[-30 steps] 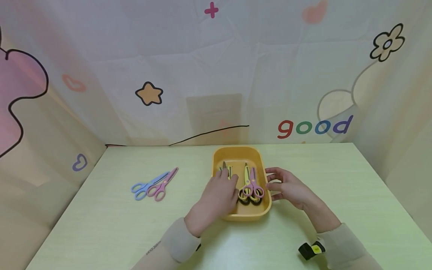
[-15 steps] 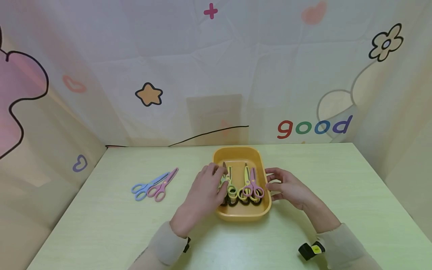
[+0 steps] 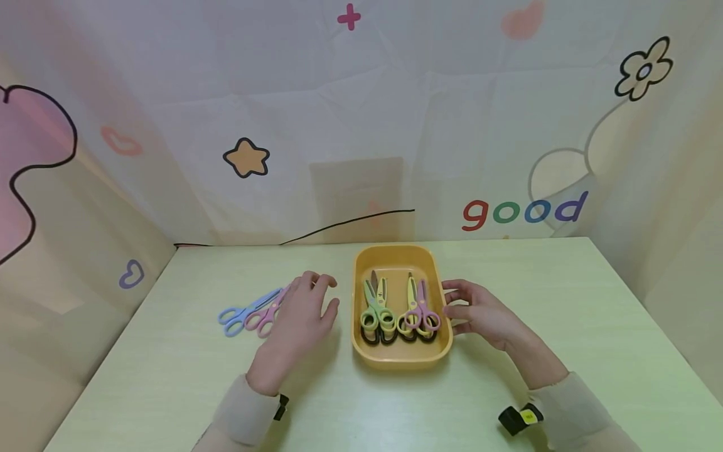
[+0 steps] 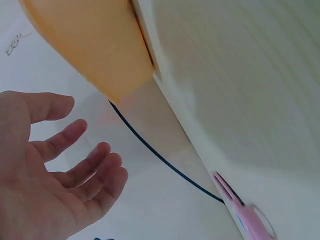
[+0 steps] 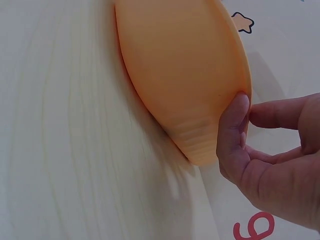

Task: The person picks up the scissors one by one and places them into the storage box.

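In the head view my left hand point(image 3: 298, 317) hovers over the table, fingers loosely bent and holding nothing. It partly covers the blades of pink scissors point(image 3: 259, 322), which lie across blue scissors point(image 3: 233, 319). The left wrist view likewise shows that hand point(image 4: 60, 185) with nothing in it. My right hand point(image 3: 482, 317) is at the right side of a yellow tray point(image 3: 402, 365), fingertips touching its wall near the rim. Inside the tray, green scissors point(image 3: 369, 310) lie at the left and pink-purple scissors point(image 3: 417, 314) at the right, both over yellow scissors with black-trimmed handles.
A pale wood-grain table point(image 3: 361, 414) extends around the tray. Behind it hangs a printed cloth point(image 3: 361, 113), with more cloth at both sides. A black strap device point(image 3: 519, 419) sits at my right wrist.
My left hand has come out of the tray and moved left, over to the loose scissors, uncovering the green scissors in the tray. My right hand and the tray have stayed put.
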A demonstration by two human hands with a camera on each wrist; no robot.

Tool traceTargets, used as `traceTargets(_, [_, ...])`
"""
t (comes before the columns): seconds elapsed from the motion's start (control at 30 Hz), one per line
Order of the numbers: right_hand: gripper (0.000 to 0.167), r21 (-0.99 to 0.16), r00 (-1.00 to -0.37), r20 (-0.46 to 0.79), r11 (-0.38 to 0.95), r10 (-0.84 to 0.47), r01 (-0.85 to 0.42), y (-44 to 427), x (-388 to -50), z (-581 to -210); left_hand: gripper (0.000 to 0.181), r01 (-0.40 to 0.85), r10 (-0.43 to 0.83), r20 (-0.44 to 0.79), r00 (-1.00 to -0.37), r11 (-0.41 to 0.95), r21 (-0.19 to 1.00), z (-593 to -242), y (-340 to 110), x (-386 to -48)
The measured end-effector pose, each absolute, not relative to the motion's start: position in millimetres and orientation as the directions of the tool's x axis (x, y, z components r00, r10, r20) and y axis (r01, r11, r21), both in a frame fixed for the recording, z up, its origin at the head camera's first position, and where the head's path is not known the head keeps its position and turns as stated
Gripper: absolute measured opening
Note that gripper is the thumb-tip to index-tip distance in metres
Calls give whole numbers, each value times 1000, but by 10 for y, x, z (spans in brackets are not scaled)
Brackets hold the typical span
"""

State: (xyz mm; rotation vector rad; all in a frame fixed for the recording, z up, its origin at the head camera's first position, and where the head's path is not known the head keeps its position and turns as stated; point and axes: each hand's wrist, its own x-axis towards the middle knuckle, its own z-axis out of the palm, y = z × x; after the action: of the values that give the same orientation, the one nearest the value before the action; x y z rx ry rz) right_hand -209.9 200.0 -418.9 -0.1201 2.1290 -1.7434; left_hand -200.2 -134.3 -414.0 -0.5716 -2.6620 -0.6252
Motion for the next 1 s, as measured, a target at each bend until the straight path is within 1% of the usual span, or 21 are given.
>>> traceTargets(0.13, [60,-958,-924,-239,227,-299,175,1993,-2103,-4183,26,388,278,326,-903,856,343,-4142,-1505,-1989])
traceTargets(0.3, [60,-959,-926,-235,227,-296,171,1990,-2106,-4172,31,302,265,153,-952,890,340,-4162,-1672,-1963])
traceTargets(0.37, [60,-959,-927,-234,225,-295,170,1990,-2107,-4169,34,265,255,75,-964,911,316,-4176,-1724,-1957])
traceTargets(0.5, [59,-959,-927,-233,225,-293,169,1990,-2105,-4170,41,221,238,-51,-970,949,225,-4211,-1814,-1959])
traceTargets(0.6, [59,-959,-928,-232,227,-291,168,1989,-2104,-4177,43,210,229,-77,-970,958,198,-4243,-1869,-1961])
traceTargets(0.87, [59,-959,-927,-232,228,-295,167,1992,-2107,-4189,34,205,216,-42,-975,960,191,-4352,-1981,-1980])
traceTargets(1.0, [59,-958,-926,-234,231,-296,168,1991,-2112,-4192,30,191,206,-64,-977,964,184,-4308,-1994,-1965])
